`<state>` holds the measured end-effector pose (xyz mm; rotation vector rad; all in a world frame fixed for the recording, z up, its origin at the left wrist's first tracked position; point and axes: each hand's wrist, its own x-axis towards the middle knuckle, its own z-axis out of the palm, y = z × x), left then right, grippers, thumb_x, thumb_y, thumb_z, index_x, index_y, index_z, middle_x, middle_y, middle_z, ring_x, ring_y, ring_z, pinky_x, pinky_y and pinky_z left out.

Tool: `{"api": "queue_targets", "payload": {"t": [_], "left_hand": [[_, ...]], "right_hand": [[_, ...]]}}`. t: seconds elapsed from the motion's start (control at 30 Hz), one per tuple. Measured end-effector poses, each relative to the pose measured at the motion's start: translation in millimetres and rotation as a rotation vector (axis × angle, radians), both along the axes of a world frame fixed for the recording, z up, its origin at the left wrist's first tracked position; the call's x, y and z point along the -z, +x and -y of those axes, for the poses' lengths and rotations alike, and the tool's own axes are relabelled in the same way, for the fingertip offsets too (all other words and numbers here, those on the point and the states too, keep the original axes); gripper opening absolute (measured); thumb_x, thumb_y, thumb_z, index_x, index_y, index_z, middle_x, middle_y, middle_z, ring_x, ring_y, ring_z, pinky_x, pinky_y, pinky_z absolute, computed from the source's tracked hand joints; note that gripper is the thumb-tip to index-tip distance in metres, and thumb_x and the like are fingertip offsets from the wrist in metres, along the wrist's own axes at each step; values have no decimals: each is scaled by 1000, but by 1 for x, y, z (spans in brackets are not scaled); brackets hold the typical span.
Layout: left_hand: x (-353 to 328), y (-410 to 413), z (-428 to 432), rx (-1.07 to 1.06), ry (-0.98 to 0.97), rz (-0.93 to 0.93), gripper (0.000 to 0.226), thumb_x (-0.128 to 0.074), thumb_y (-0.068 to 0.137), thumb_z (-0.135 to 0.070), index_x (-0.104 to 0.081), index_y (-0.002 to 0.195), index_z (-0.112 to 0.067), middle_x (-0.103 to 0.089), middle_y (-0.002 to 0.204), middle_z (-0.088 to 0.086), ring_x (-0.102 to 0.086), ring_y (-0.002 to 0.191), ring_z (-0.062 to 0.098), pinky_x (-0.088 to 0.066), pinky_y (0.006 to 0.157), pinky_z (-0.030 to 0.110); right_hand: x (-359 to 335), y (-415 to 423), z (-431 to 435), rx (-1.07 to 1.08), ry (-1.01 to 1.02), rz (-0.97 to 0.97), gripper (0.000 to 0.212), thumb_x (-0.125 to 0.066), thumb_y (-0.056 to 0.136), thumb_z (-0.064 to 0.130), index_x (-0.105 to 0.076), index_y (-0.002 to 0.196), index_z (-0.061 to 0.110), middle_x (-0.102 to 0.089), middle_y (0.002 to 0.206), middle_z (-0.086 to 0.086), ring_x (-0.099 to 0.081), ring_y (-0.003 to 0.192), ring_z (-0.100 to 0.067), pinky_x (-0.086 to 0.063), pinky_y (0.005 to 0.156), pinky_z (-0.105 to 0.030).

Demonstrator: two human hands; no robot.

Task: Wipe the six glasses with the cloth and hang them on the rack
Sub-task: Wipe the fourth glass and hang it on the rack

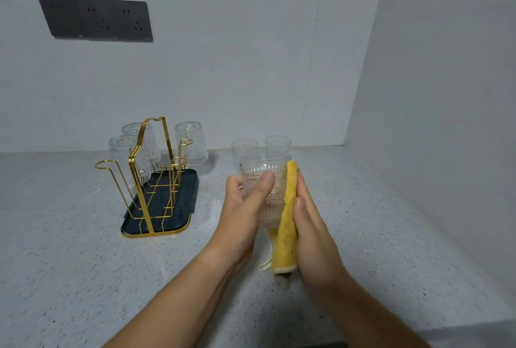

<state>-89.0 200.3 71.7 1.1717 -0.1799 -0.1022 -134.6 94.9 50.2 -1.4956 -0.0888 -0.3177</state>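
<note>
Now left hand [242,209] grips glass [269,190]; right hand [314,233] presses cloth [287,226].

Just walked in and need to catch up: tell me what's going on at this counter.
A person is wiping a glass: the left hand grips the patterned glass, and the right hand presses a yellow cloth flat against its side. Three glasses hang upside down on the gold rack. Two other glasses stand upright on the counter behind.
</note>
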Motion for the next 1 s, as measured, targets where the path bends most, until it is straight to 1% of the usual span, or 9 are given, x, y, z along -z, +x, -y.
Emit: {"api": "queue_targets", "payload": {"t": [0.07, 0.23, 0.33, 0.43, 0.5, 0.67, 0.73, 0.87, 1.0], "left_hand": [[0, -4, 4, 46, -39, 24, 56, -72, 79, -44, -53, 116, -6, -76, 95, 1, -74, 91, 17, -58, 80, 38], [3, -2, 8, 35, -47, 53, 59, -69, 84, -48, -63, 122, -3, -77, 108, 9, -74, 102, 25, -60, 88, 41], [5, 3, 2, 66, -86, 25, 77, -70, 74, -62, -67, 127, -6, -73, 120, 19, -70, 114, 35, -58, 95, 48], [7, 5, 2, 21, -2, 82, 103, -78, 56, -82, -59, 126, -9, -75, 113, 13, -75, 102, 26, -62, 83, 38], [9, 4, 3, -41, 82, 117, 106, -78, 47, -87, -49, 120, -16, -73, 107, 6, -75, 93, 17, -61, 78, 35], [6, -9, 11, -98, 183, 207, 52, -58, 86, -61, -53, 111, -15, -72, 90, -14, -69, 83, -2, -53, 75, 21], [2, -14, 14, -66, 186, 224, 38, -65, 94, -42, -54, 118, -16, -75, 98, -17, -71, 92, -2, -55, 77, 19], [-6, -8, 12, -33, 78, 222, 44, -72, 93, -29, -59, 131, -12, -75, 120, 4, -72, 112, 19, -59, 93, 34], [-5, -7, 10, 142, -17, 138, 55, -72, 84, -39, -62, 130, -12, -74, 122, 13, -71, 115, 29, -58, 96, 42]], "right_hand": [[-12, 10, 8, 24, 44, 2, 40, -34, 109, 42, -41, 142, 63, -47, 152, 26, -47, 139, 0, -35, 122, -41], [-21, 12, 6, -44, 336, -88, 59, -48, 94, 52, -55, 146, 23, -70, 133, -7, -69, 120, -24, -49, 109, -50], [-8, 1, -2, -109, 278, -87, 63, -49, 89, 55, -50, 148, 32, -67, 138, 1, -65, 126, -19, -44, 113, -46], [-1, -5, -6, -99, 275, -77, 62, -45, 90, 50, -44, 151, 37, -64, 141, 5, -64, 126, -15, -45, 113, -46], [1, -7, -4, -97, 263, -66, 61, -44, 92, 47, -43, 152, 35, -65, 141, 3, -65, 126, -17, -45, 114, -50], [-1, -6, 3, 2, 113, -52, 56, -46, 96, 58, -38, 151, 50, -55, 149, 14, -56, 135, -10, -40, 118, -47], [-10, -4, 6, 23, 74, -48, 53, -44, 97, 55, -38, 150, 53, -54, 149, 21, -55, 133, -3, -41, 118, -42], [-39, -2, 9, 30, -24, -57, 47, -38, 103, 50, -42, 150, 49, -53, 148, 22, -53, 134, 1, -41, 116, -30], [-54, 6, 16, 15, 229, -165, 49, -39, 106, 48, -75, 117, 17, -79, 111, -7, -76, 103, -24, -55, 101, -49]]}}
